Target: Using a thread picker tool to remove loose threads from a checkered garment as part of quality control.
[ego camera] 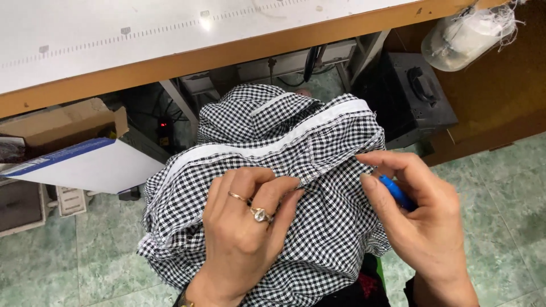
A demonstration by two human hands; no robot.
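Note:
A black-and-white checked garment (267,136) with a white band along its edge lies bunched in my lap. My left hand (244,227), with two rings on it, presses down on the cloth and pinches a fold near the seam. My right hand (421,222) grips a small blue tool (396,192) in the palm, while its thumb and forefinger pinch the fabric edge at the right end of the band.
A white worktable with a wooden edge (227,54) runs across the top. Under it stand an open cardboard box (62,122), a white and blue flat box (85,165) and a dark machine case (415,96). A thread-wrapped plastic container (460,34) hangs at the upper right. Green tiled floor lies below.

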